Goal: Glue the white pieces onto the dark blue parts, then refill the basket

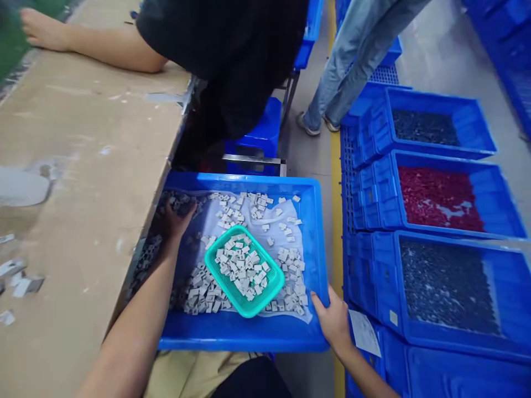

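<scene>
A wide blue plastic tray [244, 337] lies in front of me beside the table edge, lined with a white cloth [253, 224]. My right hand [334, 318] grips the tray's right rim near its front corner. Over the tray's left side, in the table's shadow, my left hand [177, 222] reaches down with thumb and fingers apart at a heap of small grey pieces [182, 202]. Its fingertips are partly hidden there. A green plastic basket [249, 309] full of small pale grey block-like pieces [240, 262] rests tilted in the tray, with loose pieces around it.
The brown-topped table [91, 221] runs along the left, with a few grey pieces [22, 282] on it. A seated person in black [232, 50] is ahead; another in jeans [352, 55] stands beyond. Blue crates with dark [448, 287] and red pieces [435, 193] line the right.
</scene>
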The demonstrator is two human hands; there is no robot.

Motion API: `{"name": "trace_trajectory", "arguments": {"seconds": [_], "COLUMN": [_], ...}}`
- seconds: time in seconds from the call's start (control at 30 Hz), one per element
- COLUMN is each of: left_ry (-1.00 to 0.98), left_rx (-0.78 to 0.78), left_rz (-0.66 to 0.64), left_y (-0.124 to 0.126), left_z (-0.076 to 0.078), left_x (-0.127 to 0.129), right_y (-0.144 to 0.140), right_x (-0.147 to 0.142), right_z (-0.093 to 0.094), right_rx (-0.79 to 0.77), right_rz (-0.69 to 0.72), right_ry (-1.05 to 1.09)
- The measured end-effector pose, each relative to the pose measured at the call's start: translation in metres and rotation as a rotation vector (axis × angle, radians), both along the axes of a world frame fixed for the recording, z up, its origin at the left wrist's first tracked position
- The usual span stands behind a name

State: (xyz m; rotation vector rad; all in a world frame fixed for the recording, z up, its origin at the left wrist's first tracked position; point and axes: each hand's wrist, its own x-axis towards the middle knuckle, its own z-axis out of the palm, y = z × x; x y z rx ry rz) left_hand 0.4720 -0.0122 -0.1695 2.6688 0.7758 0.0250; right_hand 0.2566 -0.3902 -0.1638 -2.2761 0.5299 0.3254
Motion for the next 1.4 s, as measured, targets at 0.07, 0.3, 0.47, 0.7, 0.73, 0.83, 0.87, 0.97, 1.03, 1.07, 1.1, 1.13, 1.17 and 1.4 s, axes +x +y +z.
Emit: {"name": "trace_trajectory", "arguments": {"seconds": [0.07, 0.3, 0.47, 0.7, 0.73, 0.83, 0.87, 0.97, 1.03, 1.07, 1.1, 1.13, 1.17, 1.4], "left_ry": [0.034, 0.190, 0.195, 0.028, 0.004, 0.098, 0.137, 0.189, 0.192, 0.205, 0.242, 0.305, 0.379, 0.582], "left_rx": [0.050, 0.122, 0.055, -0.006, -0.026, -0.161, -0.176, -0.120, -0.039, 0.002, 0.031, 0.046, 0.057, 0.043], "left_rz": [-0.019, -0.259, -0.226, -0.178, -0.271, -0.674, -0.761, -0.769, -0.600, -0.494, -0.397, -0.319, -0.265, -0.382], "left_y": [0.003, -0.019, -0.026, -0.047, -0.062, -0.107, -0.117, -0.114, -0.089, -0.073, -0.056, -0.041, -0.029, -0.031], "left_z": [-0.008, -0.027, -0.025, 0.033, 0.041, 0.053, 0.053, 0.050, 0.045, 0.041, 0.037, 0.032, 0.027, 0.023], "left_x": [0.001, -0.036, -0.044, -0.081, -0.095, -0.129, -0.136, -0.139, -0.134, -0.132, -0.133, -0.137, -0.143, -0.192], "right_y": [0.001, -0.003, -0.004, -0.002, -0.002, 0.000, 0.000, 0.000, 0.000, 0.000, 0.000, 0.000, 0.000, 0.001], "right_x": [0.000, -0.003, -0.003, -0.001, 0.000, 0.002, 0.002, 0.003, 0.003, 0.002, 0.002, 0.002, 0.002, 0.000], "right_z": [0.002, -0.001, -0.001, 0.003, 0.004, 0.006, 0.007, 0.007, 0.007, 0.007, 0.007, 0.007, 0.007, 0.008], "right_rx": [-0.012, -0.041, -0.024, -0.008, -0.011, -0.019, -0.021, -0.030, -0.038, -0.040, -0.043, -0.045, -0.048, -0.062], "right_rz": [-0.006, -0.004, 0.002, -0.015, -0.013, -0.014, -0.016, -0.024, -0.022, -0.020, -0.018, -0.017, -0.016, -0.014], "right_ry": [0.000, 0.011, 0.020, 0.030, 0.023, 0.013, 0.015, 0.016, 0.014, 0.013, 0.012, 0.011, 0.011, 0.007]}}
